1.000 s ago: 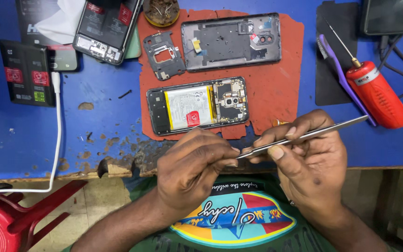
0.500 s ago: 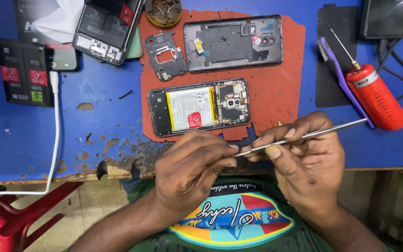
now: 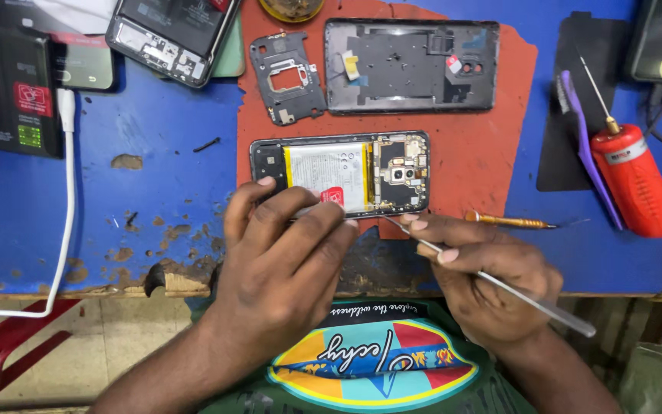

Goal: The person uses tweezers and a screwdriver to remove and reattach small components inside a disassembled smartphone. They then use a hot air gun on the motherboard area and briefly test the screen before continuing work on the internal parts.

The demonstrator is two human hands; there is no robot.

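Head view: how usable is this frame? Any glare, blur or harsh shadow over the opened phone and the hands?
Head view: light is even and soft, with no hard shadows. The opened phone is sharp, its battery readable as a pale block without glare. The left hand and the right hand are crisp, with no motion blur. The metal pry tool shows a mild sheen. The red screwdriver near the edge looks slightly stretched.

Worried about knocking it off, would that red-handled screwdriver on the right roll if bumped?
Probably. The red-handled screwdriver has a rounded barrel lying flat on the blue table, so a sideways nudge could roll it. Its thin metal shaft looks stiff. The handle seems bulky, likely the heavier end.
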